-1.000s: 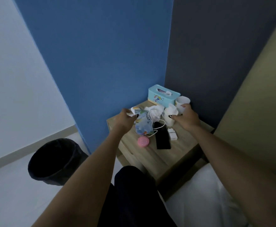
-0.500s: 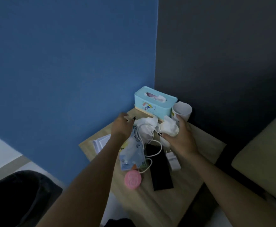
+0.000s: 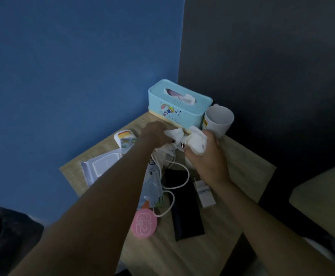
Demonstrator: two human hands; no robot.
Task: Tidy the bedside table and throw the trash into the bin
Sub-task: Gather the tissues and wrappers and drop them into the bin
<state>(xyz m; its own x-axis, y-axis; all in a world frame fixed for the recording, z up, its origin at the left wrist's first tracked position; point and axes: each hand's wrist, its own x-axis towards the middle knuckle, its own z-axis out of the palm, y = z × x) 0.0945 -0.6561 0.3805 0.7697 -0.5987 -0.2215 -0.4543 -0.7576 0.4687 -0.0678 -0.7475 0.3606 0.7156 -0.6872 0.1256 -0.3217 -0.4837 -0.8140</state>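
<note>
While your right hand (image 3: 204,156) already has its grip closed around a crumpled white tissue (image 3: 197,141), the move to come turns on the second tissue (image 3: 173,134), which lies touching the fingers of your left hand (image 3: 155,132) at about 3 o'clock from that hand and roughly 9 o'clock from the right one. The left hand is plainly the nearer; its fingers curl down onto the wad, but from this angle you cannot tell whether they have fully pinched it or only rest on it. The wad has no clear long axis, so a simple gather from above should do. Both tissues sit at the far end of the worktop (image 3: 242,168), just in front of the blue tissue box (image 3: 179,108) at 12 o'clock, with the white mug (image 3: 218,120) at 1 o'clock, close beside your right knuckles. Mind the white cable (image 3: 179,176) that loops out from under the tissues toward 6 o'clock, over the dark phone (image 3: 184,208) and near the charger plug (image 3: 205,194); it could drag along if you lift carelessly. At 7 o'clock lie a clear packet (image 3: 152,186) and a pink round disc (image 3: 144,224), and at 9 o'clock, under your left forearm, a white plastic tray (image 3: 99,168) and a small colourful case (image 3: 125,137). The bin (image 3: 5,236) shows dark at the lower left, well apart from the worktop, so I judge the carry will swing toward 8 o'clock.
</note>
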